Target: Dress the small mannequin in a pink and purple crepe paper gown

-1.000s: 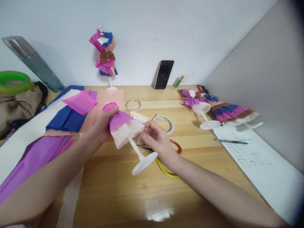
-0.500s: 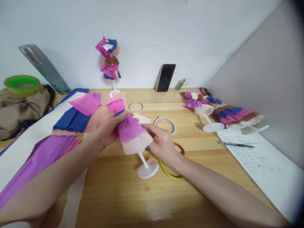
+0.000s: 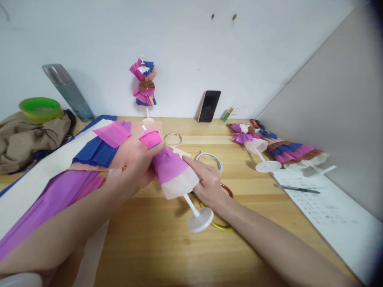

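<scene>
Right hand [image 3: 211, 181] fingertips partly behind the paper skirt [image 3: 175, 169]; index finger lies along the skirt's right edge, the others curl under, and I can't tell whether they pinch the paper or only touch it. Left palm hidden too. Yellow ring [image 3: 221, 228] and red ring [image 3: 229, 190] both partly covered by right hand and forearm; white item [image 3: 20, 280] bottom left cut off by frame, unidentified. Writing on the white sheet [image 3: 323, 223] too small to read. Small dress form [image 3: 150, 138] sits between the hands, tilted, head up-left, round base [image 3: 200, 220] down-right; left hand [image 3: 145, 169] is closed around its waist, thumb across the front. Skirt is purple over a pale layer, bodice pink. Surface is a light wood table [image 3: 143, 251]; purple paper [image 3: 56, 207] and blue paper [image 3: 95, 153] on the left, white tape ring [image 3: 206, 154] beyond right hand, pen [image 3: 301, 189] on the sheet. Phone [image 3: 210, 106] leans on the white wall [image 3: 179, 36], dressed figure [image 3: 146, 87] stands near it, bottle [image 3: 72, 93] tilted at far left.
</scene>
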Tool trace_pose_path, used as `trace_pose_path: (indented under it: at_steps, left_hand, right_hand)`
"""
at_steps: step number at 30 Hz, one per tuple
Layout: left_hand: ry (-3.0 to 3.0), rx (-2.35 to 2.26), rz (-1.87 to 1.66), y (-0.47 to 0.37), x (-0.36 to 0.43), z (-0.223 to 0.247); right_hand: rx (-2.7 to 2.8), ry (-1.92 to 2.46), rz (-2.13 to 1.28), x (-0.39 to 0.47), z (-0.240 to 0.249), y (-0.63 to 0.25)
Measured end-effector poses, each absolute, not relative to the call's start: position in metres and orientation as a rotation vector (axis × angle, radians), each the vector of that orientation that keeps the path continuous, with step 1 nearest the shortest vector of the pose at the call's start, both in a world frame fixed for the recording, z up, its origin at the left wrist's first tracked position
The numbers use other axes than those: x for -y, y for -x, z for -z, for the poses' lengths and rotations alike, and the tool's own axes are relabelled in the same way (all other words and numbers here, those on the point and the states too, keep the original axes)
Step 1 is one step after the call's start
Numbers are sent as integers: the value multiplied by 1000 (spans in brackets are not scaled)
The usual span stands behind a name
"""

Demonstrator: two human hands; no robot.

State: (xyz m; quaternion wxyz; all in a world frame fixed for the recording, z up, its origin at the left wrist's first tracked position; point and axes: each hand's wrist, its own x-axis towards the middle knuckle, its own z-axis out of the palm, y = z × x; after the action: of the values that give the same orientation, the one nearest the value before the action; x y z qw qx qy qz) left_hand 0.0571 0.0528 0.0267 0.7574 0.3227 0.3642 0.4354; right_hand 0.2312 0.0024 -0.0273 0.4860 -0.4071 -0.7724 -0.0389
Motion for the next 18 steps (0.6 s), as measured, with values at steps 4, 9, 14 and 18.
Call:
trace_pose_path:
  at_steps: [4, 9, 14, 18]
  left_hand:
    - [-675, -715, -985, -59, -51, -28]
    - [-635, -703, -860, -59, -50, -30]
    - [-637, -755, -913, -54, -56, -25]
    - [-662, -710, -868, -55, -54, -22]
  right_hand:
    - [1878, 909, 220, -5, 26, -229]
    - [1997, 695, 394, -2, 19, -231]
    - [1882, 648, 325, 0, 14, -232]
    - [1930, 662, 377, -2, 16, -228]
